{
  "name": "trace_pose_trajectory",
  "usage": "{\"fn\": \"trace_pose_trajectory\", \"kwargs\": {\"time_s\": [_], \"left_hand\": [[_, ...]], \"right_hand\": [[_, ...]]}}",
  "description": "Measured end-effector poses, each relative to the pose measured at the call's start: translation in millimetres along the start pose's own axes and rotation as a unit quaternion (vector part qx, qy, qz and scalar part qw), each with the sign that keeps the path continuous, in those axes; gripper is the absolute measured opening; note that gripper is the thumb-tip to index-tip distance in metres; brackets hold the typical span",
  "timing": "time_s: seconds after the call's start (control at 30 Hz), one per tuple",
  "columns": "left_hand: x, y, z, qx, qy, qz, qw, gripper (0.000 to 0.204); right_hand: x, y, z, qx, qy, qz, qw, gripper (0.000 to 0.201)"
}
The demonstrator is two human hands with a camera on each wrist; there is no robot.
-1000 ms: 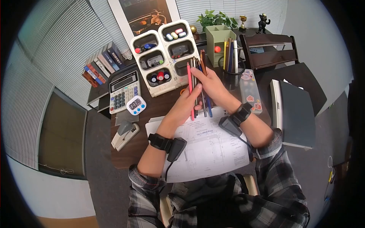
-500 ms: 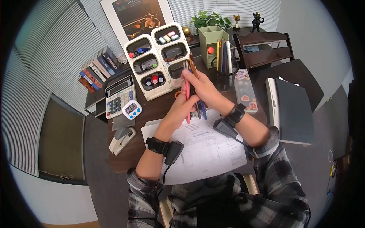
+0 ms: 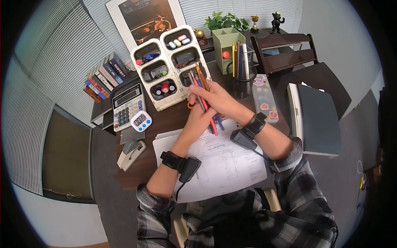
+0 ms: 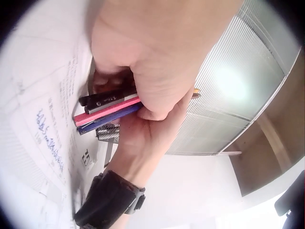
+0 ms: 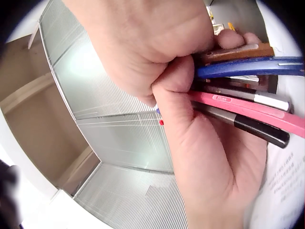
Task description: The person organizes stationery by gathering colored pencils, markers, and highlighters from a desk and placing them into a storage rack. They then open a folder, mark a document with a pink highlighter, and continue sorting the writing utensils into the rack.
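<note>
Both hands meet round one bundle of pens and pencils point(image 3: 205, 105), tilted with the upper ends toward the compartment organizer. The left hand point(image 3: 199, 120) grips the lower part; the right hand point(image 3: 219, 98) wraps the upper part from the right. In the left wrist view, black pens, a pink one point(image 4: 107, 111) and a blue one point(image 4: 109, 118) stick out between the hands. The right wrist view shows a blue pen point(image 5: 248, 67), a pink pen point(image 5: 248, 108), a brown one point(image 5: 238, 53) and dark ones side by side. Some fingers are hidden behind the bundle.
Printed papers point(image 3: 215, 165) lie below the hands. The white organizer point(image 3: 175, 97) stands behind them, a mesh pen cup point(image 3: 242, 84) and sticker-covered case point(image 3: 264, 99) to the right. Left are a calculator point(image 3: 129, 107), timer point(image 3: 141, 121) and stapler point(image 3: 132, 156).
The bundle has tilted, its upper ends leaning further left and its lower ends shifting right. Both hands keep hold of it, and the head view has shifted slightly.
</note>
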State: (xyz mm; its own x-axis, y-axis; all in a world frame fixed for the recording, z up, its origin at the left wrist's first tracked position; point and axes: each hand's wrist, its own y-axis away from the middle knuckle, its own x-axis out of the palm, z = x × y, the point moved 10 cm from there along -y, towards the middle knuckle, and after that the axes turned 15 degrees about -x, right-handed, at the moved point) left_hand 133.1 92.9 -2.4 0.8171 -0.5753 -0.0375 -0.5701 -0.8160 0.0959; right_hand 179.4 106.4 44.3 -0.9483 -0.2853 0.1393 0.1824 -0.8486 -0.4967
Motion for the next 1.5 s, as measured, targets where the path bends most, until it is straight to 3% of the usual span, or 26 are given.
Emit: {"fn": "trace_pose_trajectory", "kwargs": {"time_s": [0.1, 0.17, 0.23, 0.27, 0.3, 0.33, 0.43, 0.57, 0.63, 0.83, 1.17, 1.23, 1.33, 1.5], "left_hand": [[0.7, -2.5, 8.4, -0.036, 0.020, 0.001, 0.999, 0.020], [1.8, -2.0, 4.2, -0.017, 0.061, 0.000, 0.998, 0.018], [2.1, -1.2, -2.4, 0.002, 0.100, -0.001, 0.995, 0.018], [-0.2, -0.8, -4.9, 0.004, 0.140, -0.005, 0.990, 0.019], [-2.9, 0.0, -7.2, 0.007, 0.180, -0.010, 0.984, 0.020], [-2.5, 1.8, -10.7, 0.009, 0.181, -0.011, 0.983, 0.020], [-12.7, 6.7, -12.3, 0.003, 0.229, -0.063, 0.971, 0.022], [-13.1, 6.9, -13.1, 0.002, 0.210, -0.071, 0.975, 0.024], [-9.7, 6.4, -14.3, 0.004, 0.194, -0.060, 0.979, 0.025], [-13.4, 7.7, -14.0, 0.005, 0.182, -0.075, 0.980, 0.025], [-17.2, 6.5, -13.3, 0.023, 0.146, -0.081, 0.986, 0.028], [-17.9, 6.6, -13.7, 0.024, 0.131, -0.090, 0.987, 0.029], [-17.7, 8.5, -16.1, 0.028, 0.125, -0.094, 0.987, 0.030], [-19.2, 7.9, -16.7, 0.037, 0.115, -0.100, 0.988, 0.030]], "right_hand": [[-0.2, -0.2, 6.8, 0.000, 0.041, 0.014, 0.999, 0.038], [1.3, 1.0, 23.0, 0.006, 0.079, 0.023, 0.997, 0.038], [-11.6, 9.5, 31.6, 0.102, 0.222, 0.004, 0.970, 0.033], [-15.9, 8.0, 26.2, 0.101, 0.223, 0.003, 0.970, 0.033], [-30.0, -3.9, 56.2, -0.086, 0.310, -0.063, 0.945, 0.031], [-34.7, 0.7, 92.3, -0.269, 0.382, -0.126, 0.875, 0.029], [-77.4, 7.6, 109.7, -0.224, 0.493, -0.224, 0.810, 0.022], [-95.5, 11.8, 116.1, -0.177, 0.592, -0.217, 0.756, 0.025], [-102.5, 13.8, 113.8, -0.093, 0.665, -0.203, 0.713, 0.030], [-103.3, 13.3, 123.4, -0.102, 0.740, -0.199, 0.634, 0.039], [-104.2, 4.9, 128.4, -0.099, 0.785, -0.184, 0.584, 0.049], [-114.5, 3.4, 119.2, -0.021, 0.789, -0.177, 0.588, 0.053], [-109.1, 1.6, 124.6, -0.076, 0.801, -0.176, 0.568, 0.056], [-113.2, -3.3, 125.9, -0.064, 0.797, -0.191, 0.569, 0.060]]}}
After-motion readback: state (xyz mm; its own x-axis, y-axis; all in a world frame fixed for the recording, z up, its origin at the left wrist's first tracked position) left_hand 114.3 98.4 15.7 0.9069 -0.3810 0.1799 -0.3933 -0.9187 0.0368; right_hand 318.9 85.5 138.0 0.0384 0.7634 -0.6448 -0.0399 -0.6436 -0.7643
